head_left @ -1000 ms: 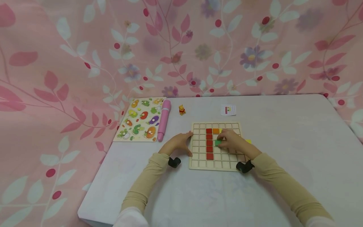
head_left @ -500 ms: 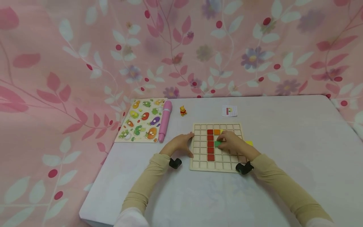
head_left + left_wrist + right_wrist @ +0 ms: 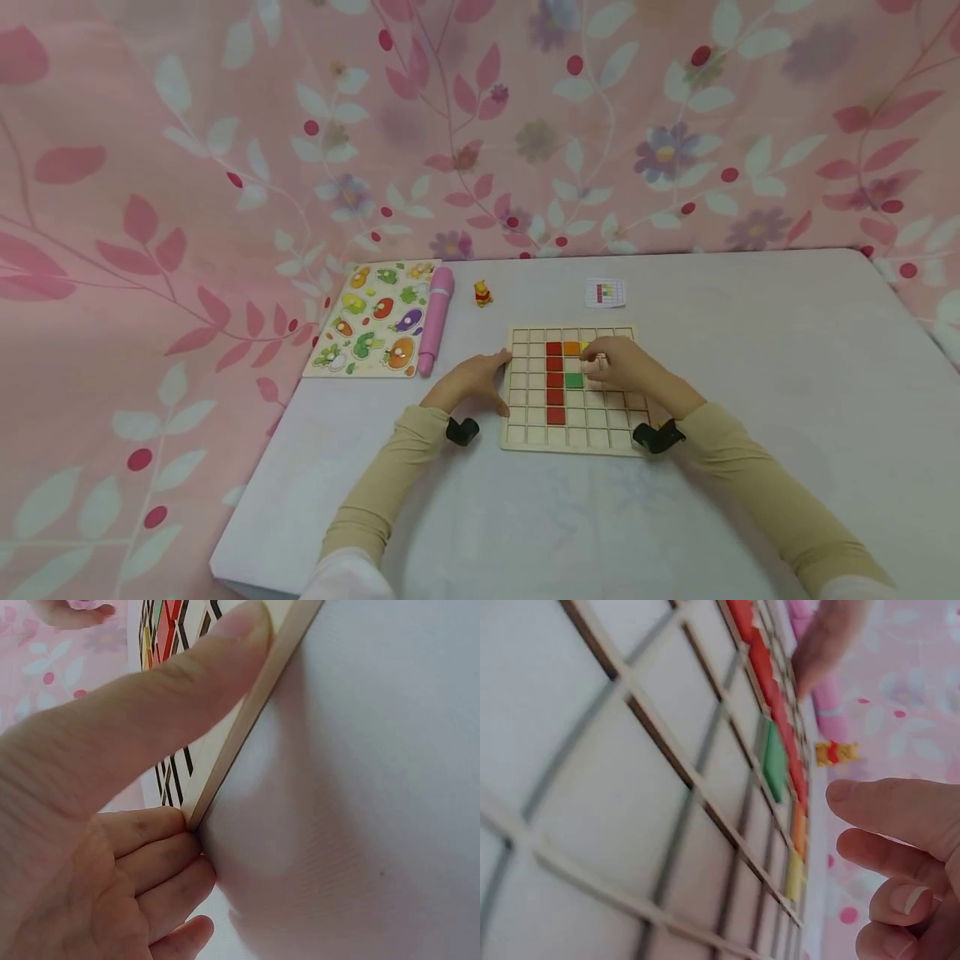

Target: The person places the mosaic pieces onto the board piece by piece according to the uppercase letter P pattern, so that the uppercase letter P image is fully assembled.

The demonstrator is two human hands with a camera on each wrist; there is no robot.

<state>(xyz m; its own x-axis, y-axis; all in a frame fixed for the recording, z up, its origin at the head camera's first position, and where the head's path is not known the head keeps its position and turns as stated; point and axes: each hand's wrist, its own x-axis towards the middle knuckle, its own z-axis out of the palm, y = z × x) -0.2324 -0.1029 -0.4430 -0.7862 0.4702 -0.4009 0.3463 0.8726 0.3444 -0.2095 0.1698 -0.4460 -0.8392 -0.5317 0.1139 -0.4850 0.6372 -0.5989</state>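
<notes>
A wooden grid board (image 3: 525, 433) lies on the table. My left hand (image 3: 472, 377) touches its left edge; in the left wrist view its thumb (image 3: 172, 697) rests on the board and the fingertips meet the edge lower down. Over the right half of the board hovers my right hand (image 3: 628, 365), holding nothing, thumb and forefinger apart, the other fingers bent in the right wrist view. A column of red square tiles (image 3: 555, 380) sits in the cells, with a green tile (image 3: 573, 381) to its right. An orange tile (image 3: 572, 348) and a partly hidden yellow tile (image 3: 794, 874) continue the top row.
Behind the board lies a small card (image 3: 605, 293) printed with a coloured grid pattern. A yellow bear figurine (image 3: 482, 293) stands at the back. To the left are a vegetable puzzle board (image 3: 356, 343) and a pink tube-shaped object (image 3: 432, 325). A floral curtain (image 3: 536, 137) hangs behind the table.
My right hand has let go of the green tile, which lies in its cell, and has moved slightly right. My left hand has stayed at the board's left edge.
</notes>
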